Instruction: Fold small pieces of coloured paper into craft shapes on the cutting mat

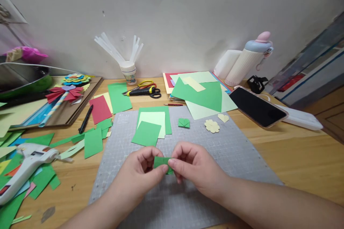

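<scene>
Over the grey cutting mat, a small folded piece of green paper is pinched between both of my hands. My left hand grips its left side, thumb along the lower front. My right hand presses thumb and fingers on its right end. Part of the paper is hidden behind the thumbs. Beyond the hands lies a small folded green paper piece with creases. To its right are a cream scalloped paper flower and a cream paper heart. Green and pale sheets lie stacked behind my left hand.
A hot glue gun rests among green paper scraps at left. Scissors, a utility knife and a cup of white sticks stand or lie behind. A phone and a bottle are at right.
</scene>
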`<action>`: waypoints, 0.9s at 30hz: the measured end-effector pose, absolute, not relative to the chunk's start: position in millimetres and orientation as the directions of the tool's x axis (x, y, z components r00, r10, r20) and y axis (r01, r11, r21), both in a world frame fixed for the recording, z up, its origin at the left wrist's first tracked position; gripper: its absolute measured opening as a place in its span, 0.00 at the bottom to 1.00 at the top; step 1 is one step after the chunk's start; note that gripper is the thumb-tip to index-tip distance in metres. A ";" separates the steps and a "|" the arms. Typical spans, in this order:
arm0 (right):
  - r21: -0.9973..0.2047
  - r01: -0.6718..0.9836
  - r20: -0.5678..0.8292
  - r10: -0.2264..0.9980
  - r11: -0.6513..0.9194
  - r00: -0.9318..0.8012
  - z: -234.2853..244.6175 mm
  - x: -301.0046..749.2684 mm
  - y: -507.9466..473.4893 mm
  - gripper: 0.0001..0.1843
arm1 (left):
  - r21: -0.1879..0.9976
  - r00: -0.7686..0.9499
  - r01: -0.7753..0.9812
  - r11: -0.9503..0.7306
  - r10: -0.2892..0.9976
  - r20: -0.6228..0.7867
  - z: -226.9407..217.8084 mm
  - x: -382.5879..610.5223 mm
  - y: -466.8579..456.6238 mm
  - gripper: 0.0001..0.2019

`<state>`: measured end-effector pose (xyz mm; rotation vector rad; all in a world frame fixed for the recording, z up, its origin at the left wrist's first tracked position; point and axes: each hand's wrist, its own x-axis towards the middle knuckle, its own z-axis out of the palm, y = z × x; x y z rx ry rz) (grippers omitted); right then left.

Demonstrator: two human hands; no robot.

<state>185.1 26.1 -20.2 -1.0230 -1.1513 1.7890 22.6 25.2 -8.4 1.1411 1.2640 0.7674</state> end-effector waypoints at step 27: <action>-0.967 -0.040 -0.203 0.860 -0.251 -0.468 -24.3 184.8 24.7 0.10 | 0.935 0.220 0.073 0.347 0.909 -0.354 -6.0 20.3 24.6 0.11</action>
